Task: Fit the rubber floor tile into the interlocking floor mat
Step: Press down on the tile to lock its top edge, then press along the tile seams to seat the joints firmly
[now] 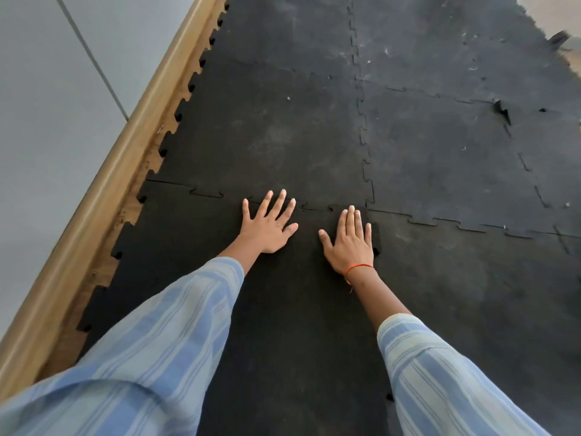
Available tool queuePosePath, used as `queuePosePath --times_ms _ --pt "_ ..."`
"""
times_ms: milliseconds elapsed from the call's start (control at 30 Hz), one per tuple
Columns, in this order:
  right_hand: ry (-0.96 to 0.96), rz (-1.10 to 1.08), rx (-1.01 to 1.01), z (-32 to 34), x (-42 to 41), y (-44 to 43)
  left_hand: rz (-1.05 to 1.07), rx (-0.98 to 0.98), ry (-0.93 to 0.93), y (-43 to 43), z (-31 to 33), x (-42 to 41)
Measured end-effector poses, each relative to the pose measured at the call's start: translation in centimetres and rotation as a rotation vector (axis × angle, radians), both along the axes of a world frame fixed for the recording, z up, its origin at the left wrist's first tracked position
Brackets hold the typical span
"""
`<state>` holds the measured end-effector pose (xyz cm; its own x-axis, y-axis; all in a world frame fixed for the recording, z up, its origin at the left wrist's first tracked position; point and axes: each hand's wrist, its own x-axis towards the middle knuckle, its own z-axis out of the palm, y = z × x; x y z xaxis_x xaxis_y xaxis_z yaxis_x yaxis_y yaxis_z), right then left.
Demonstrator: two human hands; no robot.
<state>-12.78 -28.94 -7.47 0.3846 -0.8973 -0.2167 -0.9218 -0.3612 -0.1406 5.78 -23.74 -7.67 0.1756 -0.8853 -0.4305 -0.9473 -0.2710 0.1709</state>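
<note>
A: Both hands, left hand [268,226] and right hand [349,239], lie flat, fingers spread, gripping nothing, pressing the rubber floor tile [283,309].

B: Progress?

A: Nearly done, I judge; its twelve o'clock seam meets the floor mat [283,121]. Three o'clock edge looks unseated.

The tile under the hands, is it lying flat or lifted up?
Flat: the rubber tile lies level on the floor, both hands spread palm-down on it near the far seam.
</note>
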Motion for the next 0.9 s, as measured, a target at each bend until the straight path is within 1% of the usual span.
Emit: queuePosePath --times_ms 200,433,633,733,767,800,867,900 --pt "0.094 0.049 0.077 -0.5 -0.1 -0.9 0.002 -0.041 -0.016 0.0 -0.8 0.1" --pt "0.145 0.075 0.277 2.1 0.5 -2.2 0.001 -0.003 0.007 0.0 0.1 -0.1" --pt "0.167 0.117 0.193 1.2 -0.2 -0.4 -0.008 0.011 0.0 -0.1 -0.3 0.0" --pt "0.183 0.1 0.296 3.2 0.3 -1.2 -0.008 0.048 0.013 -0.5 0.9 -0.5" --pt "0.147 0.066 0.366 4.3 0.3 -1.6 0.002 0.057 0.014 -0.6 1.5 -1.0" --pt "0.061 0.006 0.486 5.1 0.5 -2.3 0.017 0.072 0.019 -0.6 1.6 -1.2" --pt "-0.204 -0.192 0.739 6.8 -0.2 -4.0 -0.026 0.066 0.031 -0.8 1.7 -2.6" --pt "-0.355 -0.286 0.801 7.4 -1.3 -4.6 -0.102 0.034 0.04 -0.9 1.7 -4.0"
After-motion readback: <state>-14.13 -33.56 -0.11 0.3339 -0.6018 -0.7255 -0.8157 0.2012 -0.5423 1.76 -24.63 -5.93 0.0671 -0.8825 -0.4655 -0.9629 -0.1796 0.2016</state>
